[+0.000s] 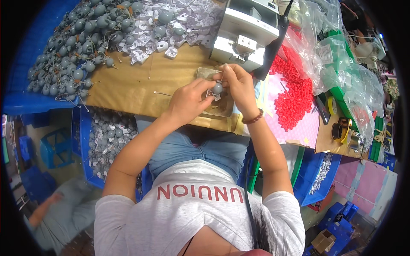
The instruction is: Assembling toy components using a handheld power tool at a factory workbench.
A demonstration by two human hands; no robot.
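Note:
Between my two hands, over a clear block-like base (222, 109) on the table, is a small grey ball-shaped part (217, 88) with a white plastic piece (215, 97) just below it. My left hand (191, 99) closes on it from the left, thumb and fingers around the white piece. On the other side, my right hand (240, 85) is pinched above the ball, where a thin wire seems to run up to the fingertips. The fingers partly hide the grip.
Heaps of grey ball parts with wires (81, 47) and white plastic pieces (188, 21) cover the back left. A white machine (243, 30) stands ahead; red small parts (294, 98), plastic bags (337, 55) and tape rolls (341, 130) lie right. Another person (64, 213) is lower left.

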